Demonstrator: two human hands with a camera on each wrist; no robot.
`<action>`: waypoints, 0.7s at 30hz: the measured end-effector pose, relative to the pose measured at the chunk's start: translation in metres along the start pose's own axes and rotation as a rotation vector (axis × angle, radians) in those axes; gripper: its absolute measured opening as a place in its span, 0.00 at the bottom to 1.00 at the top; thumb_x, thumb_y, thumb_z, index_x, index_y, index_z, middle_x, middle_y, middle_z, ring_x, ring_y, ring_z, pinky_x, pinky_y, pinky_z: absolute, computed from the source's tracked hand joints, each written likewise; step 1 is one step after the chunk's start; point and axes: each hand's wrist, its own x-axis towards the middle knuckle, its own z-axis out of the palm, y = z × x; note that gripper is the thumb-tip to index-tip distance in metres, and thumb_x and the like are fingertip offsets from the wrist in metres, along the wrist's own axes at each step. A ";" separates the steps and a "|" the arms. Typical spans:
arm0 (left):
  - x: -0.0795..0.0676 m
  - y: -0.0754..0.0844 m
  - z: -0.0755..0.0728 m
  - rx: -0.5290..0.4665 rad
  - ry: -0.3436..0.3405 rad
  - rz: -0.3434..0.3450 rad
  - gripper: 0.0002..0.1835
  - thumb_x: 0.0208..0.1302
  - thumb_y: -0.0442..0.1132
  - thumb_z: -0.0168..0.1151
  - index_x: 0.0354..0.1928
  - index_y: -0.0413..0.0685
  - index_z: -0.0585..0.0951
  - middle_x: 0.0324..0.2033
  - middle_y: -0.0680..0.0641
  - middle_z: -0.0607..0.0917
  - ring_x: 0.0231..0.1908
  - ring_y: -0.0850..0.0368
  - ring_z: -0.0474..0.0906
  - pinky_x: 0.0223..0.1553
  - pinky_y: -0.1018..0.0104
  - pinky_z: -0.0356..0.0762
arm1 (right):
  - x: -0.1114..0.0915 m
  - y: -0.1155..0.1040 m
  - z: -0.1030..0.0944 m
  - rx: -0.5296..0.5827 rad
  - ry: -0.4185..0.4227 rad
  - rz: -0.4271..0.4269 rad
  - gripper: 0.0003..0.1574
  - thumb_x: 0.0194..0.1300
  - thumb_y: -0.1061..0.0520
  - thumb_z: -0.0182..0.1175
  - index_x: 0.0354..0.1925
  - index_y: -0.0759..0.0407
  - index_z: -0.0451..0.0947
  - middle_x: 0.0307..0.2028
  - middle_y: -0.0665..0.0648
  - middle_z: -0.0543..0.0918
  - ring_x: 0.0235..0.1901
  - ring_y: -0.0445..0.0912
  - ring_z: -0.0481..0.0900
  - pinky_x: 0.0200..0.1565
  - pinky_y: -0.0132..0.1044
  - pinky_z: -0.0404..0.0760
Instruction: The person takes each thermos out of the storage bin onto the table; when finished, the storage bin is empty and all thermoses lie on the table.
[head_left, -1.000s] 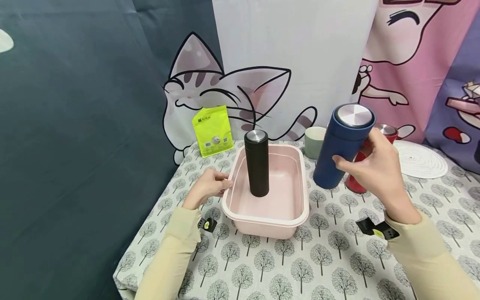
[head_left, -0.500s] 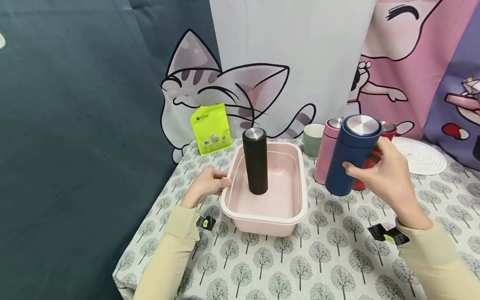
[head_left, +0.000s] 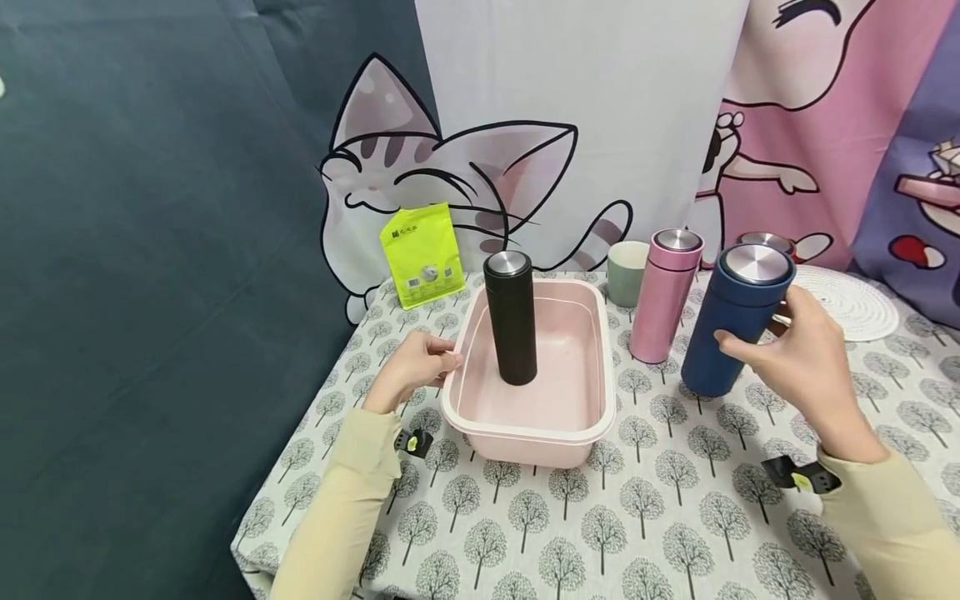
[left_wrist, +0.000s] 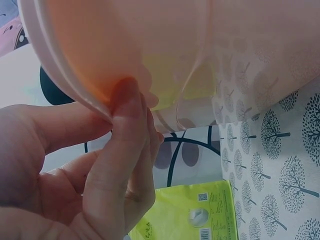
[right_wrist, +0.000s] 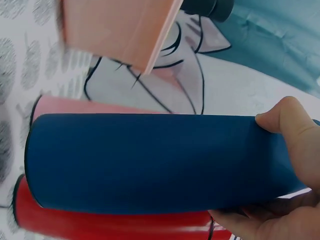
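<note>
Blue flask (head_left: 731,312) has moved right, gripped by the right hand (head_left: 813,358).
Left hand (head_left: 416,367) pinches the basin (head_left: 528,432) by its rim; cloth (head_left: 637,417) stretches between.

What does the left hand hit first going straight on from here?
The pink tub: the left hand is pinching its rim, so the wall comes first. Beyond it, the black bottle looks next in line, though depth is hard to judge.
</note>
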 end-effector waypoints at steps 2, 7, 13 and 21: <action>0.000 0.000 0.000 -0.001 -0.001 -0.001 0.20 0.67 0.31 0.58 0.58 0.27 0.76 0.49 0.29 0.83 0.43 0.41 0.86 0.44 0.57 0.88 | 0.000 0.007 -0.002 -0.023 0.001 0.016 0.45 0.48 0.53 0.78 0.61 0.62 0.70 0.52 0.57 0.74 0.41 0.24 0.66 0.39 0.05 0.67; -0.002 0.002 0.000 0.000 0.008 -0.014 0.20 0.67 0.31 0.59 0.59 0.28 0.76 0.49 0.30 0.83 0.43 0.40 0.86 0.44 0.56 0.88 | 0.001 0.021 -0.008 -0.088 -0.004 0.056 0.44 0.50 0.49 0.76 0.60 0.64 0.70 0.55 0.67 0.75 0.43 0.34 0.73 0.34 0.09 0.67; -0.001 0.003 0.001 0.008 0.003 -0.036 0.20 0.67 0.31 0.59 0.58 0.28 0.76 0.50 0.30 0.83 0.44 0.40 0.85 0.45 0.57 0.88 | 0.002 0.039 -0.016 -0.128 -0.004 0.082 0.42 0.52 0.48 0.74 0.58 0.66 0.70 0.54 0.71 0.76 0.32 0.14 0.57 0.32 0.15 0.66; -0.001 0.003 0.000 0.017 0.024 -0.045 0.21 0.67 0.32 0.59 0.60 0.29 0.75 0.50 0.31 0.82 0.45 0.41 0.85 0.44 0.58 0.88 | 0.012 0.055 -0.025 -0.180 0.056 0.117 0.39 0.54 0.50 0.72 0.57 0.68 0.69 0.51 0.72 0.75 0.38 0.40 0.71 0.33 0.27 0.64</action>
